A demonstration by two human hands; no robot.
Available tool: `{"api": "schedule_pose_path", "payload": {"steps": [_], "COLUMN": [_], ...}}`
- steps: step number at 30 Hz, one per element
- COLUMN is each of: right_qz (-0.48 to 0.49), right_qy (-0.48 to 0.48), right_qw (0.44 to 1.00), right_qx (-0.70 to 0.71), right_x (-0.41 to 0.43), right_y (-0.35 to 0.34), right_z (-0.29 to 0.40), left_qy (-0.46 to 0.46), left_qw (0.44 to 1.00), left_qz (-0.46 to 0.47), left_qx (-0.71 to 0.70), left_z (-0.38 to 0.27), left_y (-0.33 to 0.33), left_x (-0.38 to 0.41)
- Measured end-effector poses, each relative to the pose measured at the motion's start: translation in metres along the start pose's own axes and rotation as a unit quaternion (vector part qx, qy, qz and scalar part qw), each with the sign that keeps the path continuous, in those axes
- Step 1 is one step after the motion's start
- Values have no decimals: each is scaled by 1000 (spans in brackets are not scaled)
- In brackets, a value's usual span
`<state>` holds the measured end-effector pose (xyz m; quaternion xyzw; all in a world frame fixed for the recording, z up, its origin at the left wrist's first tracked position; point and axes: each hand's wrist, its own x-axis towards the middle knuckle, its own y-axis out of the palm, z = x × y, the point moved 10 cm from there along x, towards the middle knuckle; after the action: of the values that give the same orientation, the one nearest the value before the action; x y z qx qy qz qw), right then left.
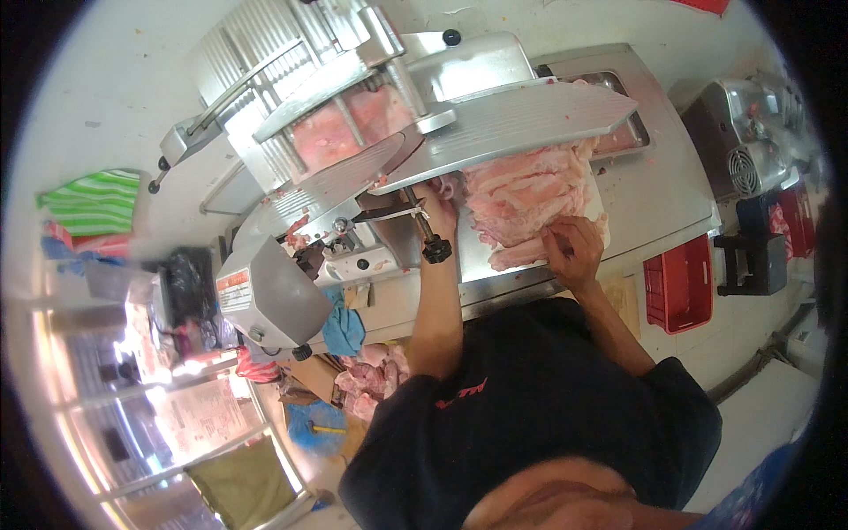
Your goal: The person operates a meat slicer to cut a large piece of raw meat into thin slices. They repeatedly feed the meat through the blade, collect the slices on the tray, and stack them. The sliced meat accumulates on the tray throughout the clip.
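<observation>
Under the gauge plate [510, 132] of a metal meat slicer, my left hand [445, 205] is partly hidden, with a pale pink bit by its fingers. Whether it grips that bit is unclear. My right hand [578, 248] has its fingers bent and its fingertips touching the front right edge of the sliced raw meat [530, 189]. A narrow folded strip of meat [520, 254] lies along the near side of these slices, by that hand. Behind the round blade [371, 162], a larger block of raw meat [354, 126] sits in the ridged carriage [265, 73].
A black knob [436, 249] on a threaded rod stands close to my left forearm. The slicer's grey housing [271, 291] is further left. Behind the gauge plate is a metal tray [639, 129]. A red crate [679, 285] is beyond the table's right edge; meat pieces [371, 381] lie lower left.
</observation>
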<state>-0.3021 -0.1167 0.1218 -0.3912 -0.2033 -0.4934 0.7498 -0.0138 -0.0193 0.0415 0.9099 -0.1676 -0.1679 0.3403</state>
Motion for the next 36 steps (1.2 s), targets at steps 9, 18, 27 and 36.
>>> {"api": "schedule_pose_path", "payload": {"steps": [9, 18, 27, 36], "right_qz": [16, 19, 21, 12], "right_qy": [24, 48, 28, 18], "right_qw": [999, 998, 999, 1000], "right_qx": [17, 26, 12, 10], "right_x": [2, -4, 1, 0], "right_y": [2, 6, 5, 3], "right_z": [-4, -13, -3, 0], "left_qy": [-34, -31, 109, -24], "left_qw": [995, 991, 993, 990], "left_qz": [66, 100, 31, 101], "left_qx": [-64, -86, 29, -94], "left_z": [-16, -5, -10, 3], "left_y": [38, 42, 9, 27], "left_x": [-33, -2, 21, 1]}}
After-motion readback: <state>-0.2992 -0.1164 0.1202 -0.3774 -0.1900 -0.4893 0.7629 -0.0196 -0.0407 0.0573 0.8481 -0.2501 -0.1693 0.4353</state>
